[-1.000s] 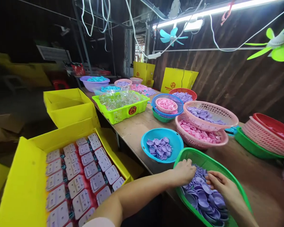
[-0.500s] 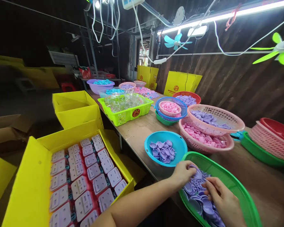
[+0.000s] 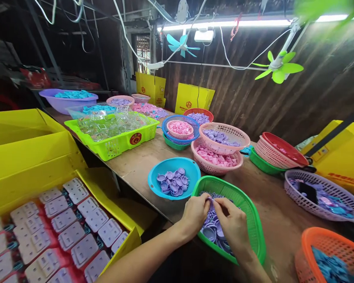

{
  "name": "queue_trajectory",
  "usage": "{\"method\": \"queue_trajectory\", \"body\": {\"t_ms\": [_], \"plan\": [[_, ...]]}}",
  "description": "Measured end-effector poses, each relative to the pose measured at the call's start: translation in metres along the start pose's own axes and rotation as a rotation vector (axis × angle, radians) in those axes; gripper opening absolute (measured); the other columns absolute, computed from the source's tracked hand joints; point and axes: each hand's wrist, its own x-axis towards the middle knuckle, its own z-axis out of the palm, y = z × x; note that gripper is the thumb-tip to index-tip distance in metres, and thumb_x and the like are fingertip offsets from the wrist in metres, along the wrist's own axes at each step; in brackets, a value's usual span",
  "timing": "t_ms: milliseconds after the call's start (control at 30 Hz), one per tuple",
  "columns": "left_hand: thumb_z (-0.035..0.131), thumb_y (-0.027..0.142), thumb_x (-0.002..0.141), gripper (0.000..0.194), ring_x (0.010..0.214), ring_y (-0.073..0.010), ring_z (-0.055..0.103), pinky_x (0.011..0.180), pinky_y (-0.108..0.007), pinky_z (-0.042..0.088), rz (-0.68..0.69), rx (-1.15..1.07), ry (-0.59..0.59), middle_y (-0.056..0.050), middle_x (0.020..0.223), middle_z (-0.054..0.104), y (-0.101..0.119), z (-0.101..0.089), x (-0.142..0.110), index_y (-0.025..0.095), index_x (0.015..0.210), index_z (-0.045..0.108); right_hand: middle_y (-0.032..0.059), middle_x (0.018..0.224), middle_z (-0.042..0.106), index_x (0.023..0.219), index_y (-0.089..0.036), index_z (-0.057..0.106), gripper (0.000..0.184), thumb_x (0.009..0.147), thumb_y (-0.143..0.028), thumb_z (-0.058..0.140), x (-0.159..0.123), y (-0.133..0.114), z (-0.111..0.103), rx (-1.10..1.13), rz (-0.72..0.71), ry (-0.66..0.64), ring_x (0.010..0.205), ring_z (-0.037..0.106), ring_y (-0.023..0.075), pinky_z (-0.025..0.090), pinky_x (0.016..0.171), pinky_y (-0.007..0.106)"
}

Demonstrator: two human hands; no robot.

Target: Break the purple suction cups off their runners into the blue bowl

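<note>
Yellow box (image 3: 32,165), left of the green basket (image 3: 255,224): filled with rows of pale carded packs. Blue bowl (image 3: 157,188), just beside the green basket: lilac caps held. Green basket, on the desk (image 3: 283,220): heaped lilac caps (image 3: 214,232). Left hand (image 3: 194,214) and right hand (image 3: 233,224), over the basket: one small lilac piece (image 3: 210,200) apparently pinched between both grips, though partly hidden.

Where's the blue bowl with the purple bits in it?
In the head view, the blue bowl sits on the table near its front edge, just left of the green basket that both hands work in, with a pink basket behind it.
</note>
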Motion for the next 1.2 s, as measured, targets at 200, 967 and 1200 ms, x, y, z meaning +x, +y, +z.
{"method": "queue_trajectory", "body": {"t_ms": [200,967,1200], "plan": [[0.03,0.029,0.088,0.028,0.078,-0.0162,0.061,0.063,-0.023,0.038,0.03,0.11,-0.012,-0.003,0.084,0.066,0.0,0.001,-0.002,0.023,0.093,0.057,0.0032,0.077,0.065,0.081,-0.019,0.062,0.023,0.084,-0.032,0.044,0.0,0.0,-0.001,-0.02,-0.004,-0.009,0.066,0.058,0.0152,0.043,0.064,0.024],[0.038,0.024,0.086,0.028,0.09,-0.0223,0.055,0.073,-0.032,0.04,-0.126,0.421,0.061,-0.012,0.097,0.06,-0.057,-0.056,0.052,0.015,0.11,0.05,0.0034,0.081,0.063,0.092,-0.018,0.063,0.023,0.081,-0.024,0.044,0.06,0.079,0.036,-0.295,0.071,-0.408,0.075,0.059,0.0154,0.04,0.067,0.023],[0.045,0.016,0.081,0.018,0.088,-0.0226,0.054,0.07,-0.033,0.039,0.362,0.665,-0.212,-0.013,0.092,0.06,-0.042,0.012,0.044,0.012,0.09,0.059,0.0051,0.073,0.067,0.063,-0.02,0.067,0.015,0.055,-0.007,0.062,0.051,0.113,0.081,-0.399,0.085,-0.47,0.073,0.062,0.0174,0.04,0.065,0.021]]}}
